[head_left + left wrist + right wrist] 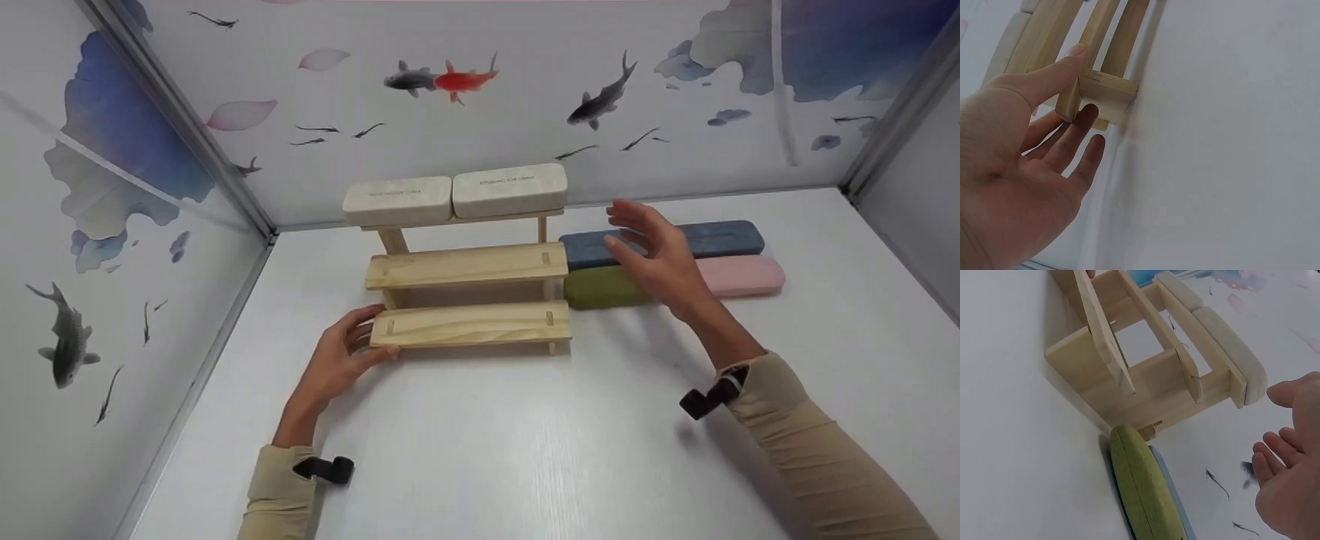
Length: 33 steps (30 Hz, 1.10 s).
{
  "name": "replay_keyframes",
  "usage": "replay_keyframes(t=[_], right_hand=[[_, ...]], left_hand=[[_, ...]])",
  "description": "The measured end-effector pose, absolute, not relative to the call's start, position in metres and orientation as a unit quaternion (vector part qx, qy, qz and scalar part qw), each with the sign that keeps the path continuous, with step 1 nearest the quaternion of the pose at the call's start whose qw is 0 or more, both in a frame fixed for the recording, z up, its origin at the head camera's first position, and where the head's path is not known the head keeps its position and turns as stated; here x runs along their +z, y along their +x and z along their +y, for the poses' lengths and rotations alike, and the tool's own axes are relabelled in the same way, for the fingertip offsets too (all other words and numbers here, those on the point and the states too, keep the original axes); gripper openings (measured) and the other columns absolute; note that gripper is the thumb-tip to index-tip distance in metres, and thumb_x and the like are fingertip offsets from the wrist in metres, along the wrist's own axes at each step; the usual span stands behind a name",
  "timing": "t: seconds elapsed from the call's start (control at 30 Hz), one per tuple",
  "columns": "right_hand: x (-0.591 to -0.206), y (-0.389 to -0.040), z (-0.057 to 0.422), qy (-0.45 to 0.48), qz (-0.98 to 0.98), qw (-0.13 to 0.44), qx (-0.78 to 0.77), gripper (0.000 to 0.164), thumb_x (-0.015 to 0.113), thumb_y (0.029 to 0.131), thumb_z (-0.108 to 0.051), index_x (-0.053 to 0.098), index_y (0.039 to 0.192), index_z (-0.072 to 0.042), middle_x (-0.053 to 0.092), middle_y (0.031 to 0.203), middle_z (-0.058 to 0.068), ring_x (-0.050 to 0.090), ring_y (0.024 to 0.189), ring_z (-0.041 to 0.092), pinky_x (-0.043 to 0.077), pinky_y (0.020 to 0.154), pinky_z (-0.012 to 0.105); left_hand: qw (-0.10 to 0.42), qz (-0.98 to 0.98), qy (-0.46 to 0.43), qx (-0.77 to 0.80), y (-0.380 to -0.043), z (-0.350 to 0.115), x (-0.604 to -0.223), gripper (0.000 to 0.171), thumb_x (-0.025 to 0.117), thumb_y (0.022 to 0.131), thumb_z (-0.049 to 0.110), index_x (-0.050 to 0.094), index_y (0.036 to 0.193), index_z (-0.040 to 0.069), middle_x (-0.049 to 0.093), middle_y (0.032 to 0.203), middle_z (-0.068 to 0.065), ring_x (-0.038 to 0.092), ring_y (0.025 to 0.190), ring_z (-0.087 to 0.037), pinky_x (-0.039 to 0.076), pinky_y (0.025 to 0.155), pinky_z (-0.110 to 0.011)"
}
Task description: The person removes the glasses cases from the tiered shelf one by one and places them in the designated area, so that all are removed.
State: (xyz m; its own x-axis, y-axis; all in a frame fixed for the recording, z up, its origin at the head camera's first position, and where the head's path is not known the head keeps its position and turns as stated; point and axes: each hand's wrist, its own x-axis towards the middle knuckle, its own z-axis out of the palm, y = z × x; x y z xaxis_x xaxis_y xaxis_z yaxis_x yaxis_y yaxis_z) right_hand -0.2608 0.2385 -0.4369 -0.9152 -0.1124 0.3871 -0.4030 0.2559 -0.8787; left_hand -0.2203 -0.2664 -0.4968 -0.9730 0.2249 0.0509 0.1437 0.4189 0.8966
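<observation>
A three-step wooden rack stands at the middle of the white table. My left hand grips the left end of its lowest board, thumb at the front edge and fingers round behind. In the left wrist view, the thumb lies against the board and the lower fingers spread past its end. To the right of the rack, my right hand hovers with fingers apart, holding nothing. It partly hides blue, green and pink long rounded cases, resembling glasses cases.
Two whitish cases with printed lettering lie end to end on the top step. The middle board carries nothing. Behind is a white panel with painted fish; another panel borders the table at left.
</observation>
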Motion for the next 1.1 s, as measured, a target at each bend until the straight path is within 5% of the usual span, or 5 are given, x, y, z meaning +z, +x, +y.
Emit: replay_keyframes(t=[0.27, 0.4, 0.8, 1.1], right_hand=[[-0.434, -0.273, 0.220, 0.174, -0.760, 0.116, 0.615, 0.054, 0.074, 0.105, -0.021, 0.055, 0.155, -0.011, 0.060, 0.154, 0.008, 0.054, 0.148, 0.023, 0.040, 0.131, 0.045], [-0.431, -0.280, 0.210, 0.182, -0.746, 0.113, 0.630, 0.053, 0.074, 0.105, -0.018, 0.056, 0.153, -0.007, 0.061, 0.151, 0.010, 0.055, 0.148, 0.027, 0.042, 0.130, 0.045], [-0.422, -0.297, 0.196, 0.187, -0.729, 0.107, 0.650, 0.061, 0.076, 0.103, -0.016, 0.050, 0.156, -0.001, 0.058, 0.153, 0.014, 0.051, 0.151, 0.029, 0.037, 0.134, 0.044], [-0.420, -0.310, 0.184, 0.188, -0.728, 0.098, 0.652, 0.073, 0.079, 0.100, -0.017, 0.043, 0.163, -0.005, 0.051, 0.162, 0.013, 0.045, 0.155, 0.028, 0.034, 0.135, 0.045]], left_hand=[[0.035, 0.838, 0.115, 0.533, -0.222, -0.268, -0.499, 0.082, 0.092, 0.089, 0.022, 0.051, 0.159, 0.012, 0.057, 0.160, -0.010, 0.058, 0.147, -0.031, 0.051, 0.122, -0.046], [0.029, 0.836, 0.122, 0.534, -0.222, -0.269, -0.500, 0.082, 0.093, 0.089, 0.022, 0.051, 0.159, 0.011, 0.058, 0.159, -0.011, 0.058, 0.147, -0.032, 0.049, 0.124, -0.051], [0.034, 0.839, 0.117, 0.530, -0.222, -0.268, -0.497, 0.081, 0.092, 0.089, 0.023, 0.052, 0.158, 0.012, 0.056, 0.161, -0.007, 0.057, 0.148, -0.026, 0.050, 0.123, -0.041], [0.036, 0.836, 0.111, 0.536, -0.221, -0.268, -0.497, 0.080, 0.092, 0.090, 0.021, 0.052, 0.158, 0.012, 0.056, 0.161, -0.006, 0.057, 0.148, -0.027, 0.051, 0.122, -0.039]])
